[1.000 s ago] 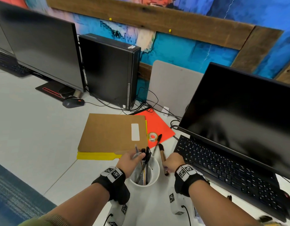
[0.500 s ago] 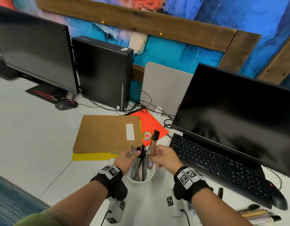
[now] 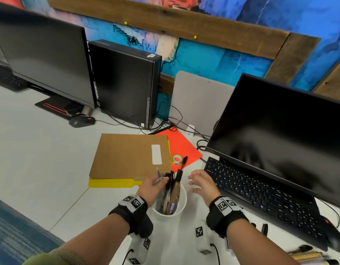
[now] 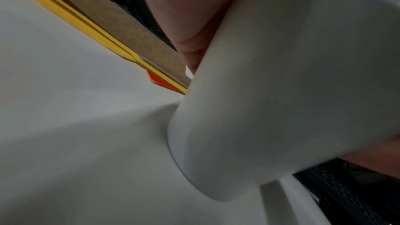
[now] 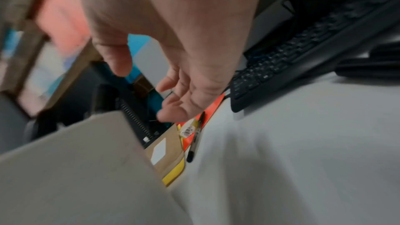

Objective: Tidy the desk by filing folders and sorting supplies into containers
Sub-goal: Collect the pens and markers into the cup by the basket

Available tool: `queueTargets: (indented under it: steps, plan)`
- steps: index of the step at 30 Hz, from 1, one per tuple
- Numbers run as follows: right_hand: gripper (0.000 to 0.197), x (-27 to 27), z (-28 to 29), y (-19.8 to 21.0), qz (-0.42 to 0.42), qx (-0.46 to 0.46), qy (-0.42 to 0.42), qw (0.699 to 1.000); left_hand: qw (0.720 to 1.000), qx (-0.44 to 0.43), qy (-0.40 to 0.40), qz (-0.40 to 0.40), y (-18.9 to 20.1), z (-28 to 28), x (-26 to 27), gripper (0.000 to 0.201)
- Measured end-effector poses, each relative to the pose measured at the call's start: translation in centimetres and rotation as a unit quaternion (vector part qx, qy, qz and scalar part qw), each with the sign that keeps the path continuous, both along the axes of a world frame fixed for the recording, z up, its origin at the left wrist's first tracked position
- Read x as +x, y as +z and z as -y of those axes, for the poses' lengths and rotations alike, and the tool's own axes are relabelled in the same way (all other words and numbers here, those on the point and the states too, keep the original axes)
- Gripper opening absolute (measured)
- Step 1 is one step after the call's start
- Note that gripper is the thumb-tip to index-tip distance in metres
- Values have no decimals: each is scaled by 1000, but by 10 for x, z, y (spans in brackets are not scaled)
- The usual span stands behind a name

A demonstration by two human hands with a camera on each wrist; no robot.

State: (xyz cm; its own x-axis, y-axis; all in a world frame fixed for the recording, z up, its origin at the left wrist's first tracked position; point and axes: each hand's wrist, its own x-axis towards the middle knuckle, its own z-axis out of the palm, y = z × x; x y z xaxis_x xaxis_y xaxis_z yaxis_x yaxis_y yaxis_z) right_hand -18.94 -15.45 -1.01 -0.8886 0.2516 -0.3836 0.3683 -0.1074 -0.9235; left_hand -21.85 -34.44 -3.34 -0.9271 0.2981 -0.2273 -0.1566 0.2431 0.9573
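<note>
A white cup [image 3: 179, 206] stands on the desk near the front, full of several pens and markers, among them a brown marker [image 3: 174, 194]. My left hand [image 3: 152, 186] grips the cup's left side; the left wrist view shows the cup [image 4: 281, 91] filling the frame with fingers behind it. Just right of the cup hovers my right hand [image 3: 200, 183], empty, its fingers spread. Behind the cup lie a brown folder [image 3: 130, 155], a yellow folder [image 3: 111, 183] and an orange folder [image 3: 182, 146]. A tape roll [image 3: 176, 159] and a black pen [image 3: 184, 162] rest on the orange folder.
A black keyboard [image 3: 261, 196] and monitor [image 3: 280, 131] fill the right side, with a mouse [image 3: 335, 236] beyond. More markers [image 3: 310, 255] lie at the front right edge. A computer tower [image 3: 125, 83], a second monitor [image 3: 43, 58] and cables stand at the back.
My right hand lifted the brown marker from the desk, dropped it into the cup and let go; it now hovers empty. The left hand stayed on the cup.
</note>
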Motion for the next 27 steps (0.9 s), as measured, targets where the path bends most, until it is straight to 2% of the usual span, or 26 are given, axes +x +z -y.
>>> queueTargets:
  steps: [3, 7, 10, 12, 15, 19, 21, 22, 25, 27]
  plan:
    - [21, -14, -3, -12, 36, 132, 57, 989, 1000, 8, -1, -1, -1, 0, 0, 16]
    - [38, -30, 5, -27, 72, 267, 169, 946, 1000, 0, 14, -23, -3, 1, -1, 50]
    - [36, -38, 10, -30, 59, 383, 228, 893, 999, -10, 19, -27, -3, 1, -1, 44]
    - [31, -39, 12, -28, 52, 419, 240, 874, 1000, -16, 16, -21, -4, 1, -1, 47]
    - [28, -40, 11, -28, 63, 467, 234, 850, 1000, -22, 15, -13, -7, 1, -2, 41]
    - [25, -41, 9, -27, 123, 539, 227, 802, 1000, -16, 23, -10, -6, 1, -3, 53]
    - [25, -36, 9, -27, 141, 563, 228, 781, 1000, -18, 23, -10, -6, 1, -2, 47]
    - [23, -33, 8, -29, 152, 564, 225, 780, 999, -22, 21, -11, -6, 1, -3, 42]
    - [8, -24, 2, -29, 180, 508, 186, 821, 999, -31, 19, -14, -5, 1, -3, 40]
    - [23, -19, -7, -28, 176, 446, 169, 861, 999, -26, 21, -13, -4, 1, -2, 45]
